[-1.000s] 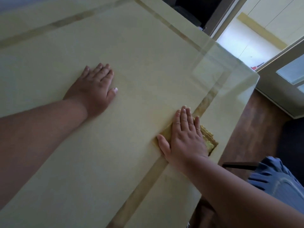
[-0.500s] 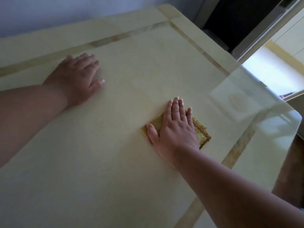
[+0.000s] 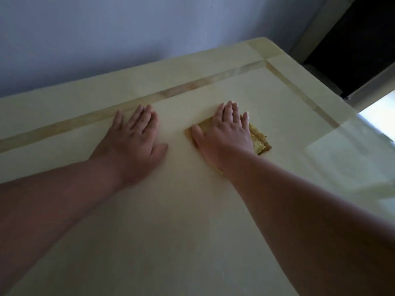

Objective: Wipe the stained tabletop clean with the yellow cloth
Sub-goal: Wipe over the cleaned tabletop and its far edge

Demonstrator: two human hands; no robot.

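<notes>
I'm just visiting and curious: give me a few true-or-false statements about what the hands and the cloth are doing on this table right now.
1. The right hand presses flat on the yellow cloth. True.
2. The left hand holds a spray bottle. False: it rests flat on the bare tabletop, holding nothing.
3. The cloth hangs over the table's edge. False: it lies on the inner panel, inside the darker inlaid border strip.
4. The far edge of the table runs along a wall. True.

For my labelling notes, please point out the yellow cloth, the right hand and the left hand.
yellow cloth (image 3: 259, 139), head view, the crumpled edge showing right of the hand.
right hand (image 3: 226, 133), head view, the back of the hand.
left hand (image 3: 132, 142), head view, the back of the hand.
</notes>
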